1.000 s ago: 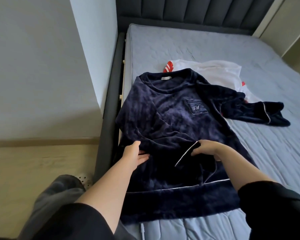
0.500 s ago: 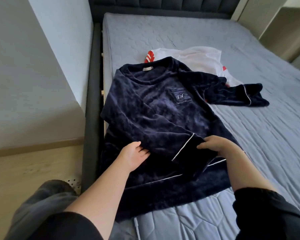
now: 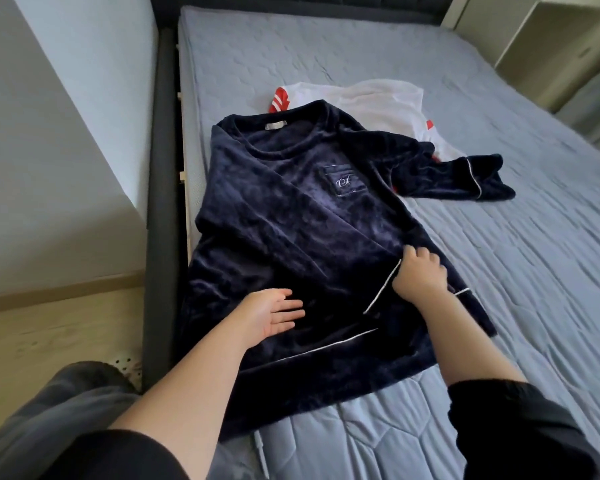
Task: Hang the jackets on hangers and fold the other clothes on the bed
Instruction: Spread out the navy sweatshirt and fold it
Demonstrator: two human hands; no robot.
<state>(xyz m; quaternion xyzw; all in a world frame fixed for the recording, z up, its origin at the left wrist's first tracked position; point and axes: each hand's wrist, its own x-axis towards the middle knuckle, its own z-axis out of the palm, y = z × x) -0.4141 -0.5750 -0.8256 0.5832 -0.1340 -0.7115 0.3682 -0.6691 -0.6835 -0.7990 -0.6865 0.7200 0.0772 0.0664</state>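
Spread face-up mid-frame on the grey quilted bed [image 3: 506,292], the navy velvet pullover with white piping [image 3: 291,220] is pinned by the flat, straight-fingered left hand [image 3: 274,311], seemingly so the right hand [image 3: 420,277], fingers curled round its sleeve cuff [image 3: 394,303], can fold that across the body.

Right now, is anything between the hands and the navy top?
Nothing visible. The left hand lies flat on the navy top near its hem. The right hand grips the top's folded-over sleeve at the cuff. The white garment lies partly under the far sleeve, out of the way.
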